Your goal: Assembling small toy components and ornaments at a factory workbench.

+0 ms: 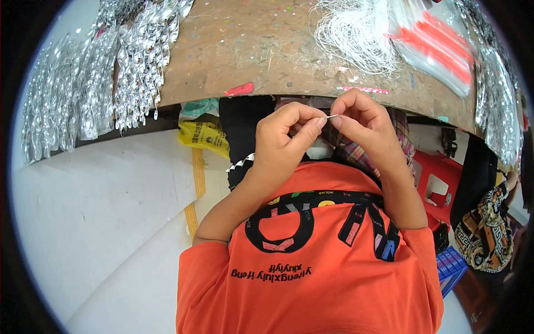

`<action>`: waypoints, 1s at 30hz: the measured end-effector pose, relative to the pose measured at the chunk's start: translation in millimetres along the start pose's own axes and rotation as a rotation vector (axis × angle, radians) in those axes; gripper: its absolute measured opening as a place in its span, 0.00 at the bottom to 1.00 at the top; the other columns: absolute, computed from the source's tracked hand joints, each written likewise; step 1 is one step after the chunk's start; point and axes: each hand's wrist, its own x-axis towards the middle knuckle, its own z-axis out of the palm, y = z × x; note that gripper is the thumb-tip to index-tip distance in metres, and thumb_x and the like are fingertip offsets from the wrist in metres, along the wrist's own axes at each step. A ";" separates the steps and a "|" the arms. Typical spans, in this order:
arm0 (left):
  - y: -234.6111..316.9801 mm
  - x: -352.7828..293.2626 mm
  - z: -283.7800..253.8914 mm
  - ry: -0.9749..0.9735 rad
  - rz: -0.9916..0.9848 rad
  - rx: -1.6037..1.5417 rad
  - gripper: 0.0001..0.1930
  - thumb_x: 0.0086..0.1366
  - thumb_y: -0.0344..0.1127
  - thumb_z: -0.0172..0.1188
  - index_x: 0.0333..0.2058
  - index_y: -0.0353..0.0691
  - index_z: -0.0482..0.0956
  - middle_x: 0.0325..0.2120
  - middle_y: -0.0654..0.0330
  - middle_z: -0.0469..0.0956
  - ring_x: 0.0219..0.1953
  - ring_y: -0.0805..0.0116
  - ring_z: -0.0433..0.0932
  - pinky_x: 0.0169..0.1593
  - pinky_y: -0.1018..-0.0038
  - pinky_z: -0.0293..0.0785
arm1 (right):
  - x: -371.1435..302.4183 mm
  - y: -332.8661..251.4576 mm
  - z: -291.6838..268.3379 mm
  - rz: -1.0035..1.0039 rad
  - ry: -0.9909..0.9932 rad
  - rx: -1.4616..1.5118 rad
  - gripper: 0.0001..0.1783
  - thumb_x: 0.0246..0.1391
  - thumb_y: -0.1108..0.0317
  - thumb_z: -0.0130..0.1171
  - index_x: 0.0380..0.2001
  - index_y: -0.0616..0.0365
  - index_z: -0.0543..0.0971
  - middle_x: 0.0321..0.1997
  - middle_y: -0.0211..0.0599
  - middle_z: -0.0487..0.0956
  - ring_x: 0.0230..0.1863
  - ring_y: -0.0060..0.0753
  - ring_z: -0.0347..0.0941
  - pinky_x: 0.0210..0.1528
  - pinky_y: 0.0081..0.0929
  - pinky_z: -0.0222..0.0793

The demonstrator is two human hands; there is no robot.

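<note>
The left hand [281, 136] and right hand [368, 127], both pinched closed, held a thin, pale, seemingly straight strand [332, 116] between them, near the table [250, 61]; finer detail was indistinct.

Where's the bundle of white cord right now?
In the head view, the white cord bundle lies at upper right on the brown table, just left of the red and whitish strips and beyond the person's right hand.
</note>
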 end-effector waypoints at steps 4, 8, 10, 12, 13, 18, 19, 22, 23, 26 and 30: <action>2.1 -2.0 -0.4 0.022 0.092 0.157 0.05 0.59 0.30 0.57 0.30 0.34 0.75 0.22 0.67 0.73 0.23 0.84 0.67 0.27 0.87 0.64 | 2.9 -8.6 3.2 -0.446 0.185 -1.076 0.04 0.46 0.73 0.56 0.27 0.58 0.72 0.27 0.25 0.71 0.27 0.14 0.65 0.35 0.13 0.59; 2.5 -1.7 -2.1 0.042 0.117 0.131 0.03 0.58 0.27 0.57 0.29 0.33 0.75 0.22 0.67 0.73 0.23 0.84 0.66 0.27 0.87 0.63 | -1.3 -9.4 1.6 -0.441 0.177 -1.065 0.05 0.46 0.75 0.56 0.29 0.59 0.74 0.26 0.28 0.71 0.26 0.16 0.67 0.33 0.13 0.60; 4.5 -1.4 -3.1 0.054 0.122 0.169 0.02 0.57 0.26 0.57 0.29 0.33 0.75 0.22 0.67 0.73 0.23 0.84 0.66 0.27 0.87 0.62 | -7.3 -17.4 0.0 -0.210 0.182 -0.508 0.08 0.46 0.76 0.55 0.33 0.60 0.75 0.26 0.29 0.72 0.27 0.18 0.69 0.31 0.15 0.62; 5.5 -1.1 -2.1 0.065 0.140 0.223 0.02 0.56 0.25 0.56 0.28 0.33 0.76 0.22 0.67 0.73 0.22 0.85 0.66 0.27 0.86 0.62 | -8.1 -26.2 -1.1 -0.247 0.137 -0.509 0.09 0.46 0.77 0.55 0.34 0.60 0.75 0.26 0.30 0.72 0.27 0.18 0.69 0.31 0.16 0.63; 5.2 -1.7 -1.8 0.065 0.139 0.222 0.02 0.56 0.25 0.56 0.28 0.33 0.76 0.22 0.67 0.73 0.22 0.85 0.66 0.27 0.86 0.62 | -8.4 -28.2 -1.0 -0.286 0.092 -0.510 0.10 0.46 0.78 0.55 0.35 0.61 0.76 0.27 0.30 0.72 0.28 0.17 0.69 0.30 0.16 0.63; 7.7 -2.2 0.2 0.037 0.179 0.230 0.02 0.57 0.26 0.57 0.28 0.34 0.76 0.22 0.67 0.73 0.23 0.84 0.66 0.27 0.86 0.62 | -1.3 -21.7 7.0 -0.535 0.074 -0.939 0.10 0.41 0.80 0.57 0.31 0.58 0.76 0.30 0.35 0.74 0.32 0.36 0.71 0.36 0.24 0.65; 7.1 -3.1 0.0 0.039 0.178 0.231 0.02 0.57 0.26 0.57 0.28 0.34 0.76 0.22 0.67 0.73 0.23 0.84 0.66 0.27 0.86 0.62 | -0.7 -19.4 6.7 -0.536 0.072 -0.938 0.10 0.41 0.80 0.57 0.31 0.58 0.76 0.30 0.35 0.74 0.32 0.36 0.71 0.36 0.24 0.65; 6.4 -5.5 -0.4 0.026 0.063 0.037 0.04 0.58 0.27 0.56 0.32 0.33 0.76 0.23 0.67 0.73 0.23 0.83 0.67 0.27 0.87 0.63 | -0.1 -9.0 6.5 -0.563 0.115 -0.861 0.08 0.44 0.79 0.57 0.31 0.59 0.75 0.30 0.32 0.74 0.33 0.29 0.71 0.37 0.22 0.65; 7.7 -5.0 -0.5 -0.003 -0.001 -0.024 0.05 0.59 0.27 0.56 0.34 0.32 0.76 0.24 0.65 0.74 0.24 0.82 0.68 0.28 0.87 0.65 | -1.2 -7.2 9.1 -0.399 0.146 -0.525 0.06 0.46 0.79 0.56 0.30 0.60 0.75 0.30 0.30 0.74 0.34 0.25 0.70 0.37 0.20 0.65; 5.8 -3.2 0.5 -0.027 -0.044 -0.111 0.07 0.60 0.27 0.55 0.36 0.31 0.76 0.26 0.63 0.76 0.25 0.81 0.70 0.30 0.86 0.67 | -1.7 -10.5 14.7 -0.178 0.125 0.014 0.04 0.48 0.78 0.56 0.30 0.61 0.74 0.31 0.27 0.73 0.35 0.18 0.68 0.38 0.17 0.64; 6.7 -1.1 0.9 0.025 0.011 -0.110 0.07 0.61 0.27 0.54 0.37 0.31 0.76 0.29 0.60 0.77 0.26 0.79 0.73 0.32 0.84 0.70 | 1.6 -11.8 14.0 -0.004 0.042 0.305 0.04 0.49 0.74 0.57 0.30 0.59 0.74 0.30 0.24 0.72 0.32 0.14 0.65 0.35 0.13 0.61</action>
